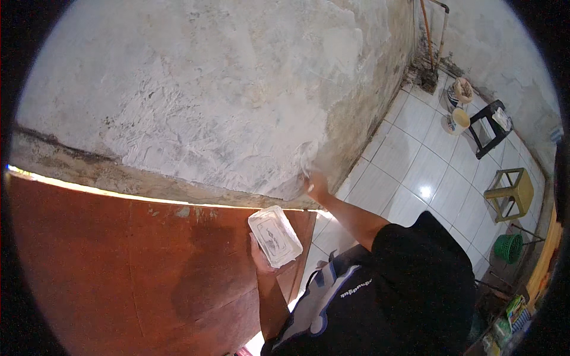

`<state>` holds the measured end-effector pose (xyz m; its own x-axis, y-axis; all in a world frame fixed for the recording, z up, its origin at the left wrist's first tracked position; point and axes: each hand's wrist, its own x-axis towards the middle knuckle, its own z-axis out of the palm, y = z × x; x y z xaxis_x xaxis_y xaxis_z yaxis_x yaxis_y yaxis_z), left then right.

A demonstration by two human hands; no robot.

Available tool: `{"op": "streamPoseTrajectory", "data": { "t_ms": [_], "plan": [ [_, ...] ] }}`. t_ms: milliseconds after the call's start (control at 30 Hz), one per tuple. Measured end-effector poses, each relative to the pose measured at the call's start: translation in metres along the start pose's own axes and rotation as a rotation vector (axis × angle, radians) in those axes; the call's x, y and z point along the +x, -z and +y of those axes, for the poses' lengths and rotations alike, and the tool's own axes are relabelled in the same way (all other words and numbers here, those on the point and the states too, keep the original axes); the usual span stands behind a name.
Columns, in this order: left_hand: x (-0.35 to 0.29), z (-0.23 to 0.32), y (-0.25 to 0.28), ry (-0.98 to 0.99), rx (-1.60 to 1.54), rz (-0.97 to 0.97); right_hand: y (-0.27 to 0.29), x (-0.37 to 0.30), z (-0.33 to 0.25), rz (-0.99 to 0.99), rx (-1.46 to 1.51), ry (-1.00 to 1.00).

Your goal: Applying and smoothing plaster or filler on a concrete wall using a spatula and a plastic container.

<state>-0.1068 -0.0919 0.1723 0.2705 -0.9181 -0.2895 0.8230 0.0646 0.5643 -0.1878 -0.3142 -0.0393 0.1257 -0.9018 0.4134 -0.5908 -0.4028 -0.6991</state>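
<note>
White paste [196, 154] is smeared right across the lower part of the wall [237, 65], its ridges and swirls caught in the light. And at the right-hand end of that patch, the right hand [316, 185] is brought up close to the surface, low down, near the wall's bottom edge. It is blurred here; whether a tool is gripped in it, or only bare fingers are used, cannot be told.

Over to the left hand [262, 256]: a pale, rectangular tub [275, 236] is grasped from beneath and the side, held out in front of the brown panel [89, 261], just below the wall's edge. White residue is shown on its face.

So the spreading stage, it seems, is in hand: paste being worked over the rough wall, with the tub kept near as the supply. Bare, greyish plaster is left along the lower strip and toward the corner, so coverage is judged incomplete. For the next move, a flat, even stroke is called for, with the tub held steady and close.

Behind, on the tiled floor [409, 160], a bucket [459, 120], a black stool [491, 147], a yellow stool [523, 193] and a green basket [508, 248] are seen, all well apart from the work.
</note>
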Motion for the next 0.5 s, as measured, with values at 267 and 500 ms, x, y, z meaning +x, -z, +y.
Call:
{"op": "streamPoseTrajectory", "data": {
  "t_ms": [267,500],
  "plan": [
    [0.017,-0.019,-0.026,0.118,0.003,-0.039,-0.025,-0.02,0.15,0.063,0.504,-0.168],
    [-0.013,-0.017,0.026,-0.016,0.006,0.077,-0.008,0.023,0.051,-0.006,0.036,-0.327]
  ]
}}
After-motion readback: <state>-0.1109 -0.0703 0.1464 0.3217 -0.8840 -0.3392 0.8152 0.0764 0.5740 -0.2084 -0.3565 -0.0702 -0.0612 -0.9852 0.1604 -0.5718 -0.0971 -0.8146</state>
